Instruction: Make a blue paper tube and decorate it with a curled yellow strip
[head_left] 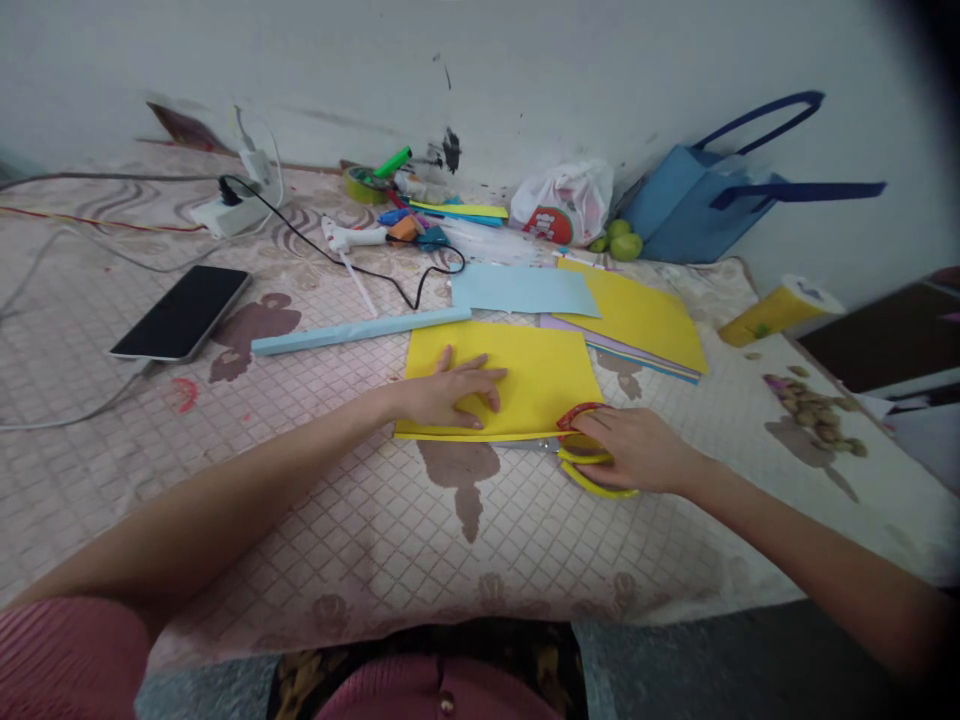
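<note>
A sheet of yellow paper (536, 365) lies on the patterned tablecloth in front of me, with a narrow folded strip along its near edge. My left hand (454, 392) rests on its left part, fingers spread. In my right hand (626, 445) is a pair of scissors (596, 475) with yellow and red handles, held at the sheet's near right corner. The blades point left along the near edge and are partly hidden by the paper. Beyond the sheet lie a light blue paper (525, 290) and a folded light blue strip (360, 332).
At right is a stack of coloured paper (637, 315), with a yellow roll (780, 312) past it. A phone (184, 312) on a cable lies left, near a power strip (229, 212). A glue gun (352, 236), plastic bag (566, 205) and blue bag (679, 205) stand toward the wall.
</note>
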